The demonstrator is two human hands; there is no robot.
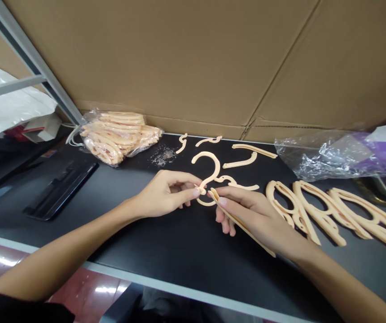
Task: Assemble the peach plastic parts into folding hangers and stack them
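Observation:
My left hand (166,194) pinches the lower end of a peach plastic hook (209,167) between thumb and forefinger. My right hand (253,214) is closed around a long peach plastic hanger arm (243,226), whose tip meets the hook's end between the two hands. Both hands hover just above a black table (166,242). Behind them lie several loose hook pieces (243,160) of the same plastic.
A clear bag of peach plastic parts (115,134) lies at the back left. Several finished folding hangers (327,213) lie in a row at right, below crumpled clear plastic (327,154). A black flat tray (61,188) is at left. A cardboard wall (193,58) stands behind.

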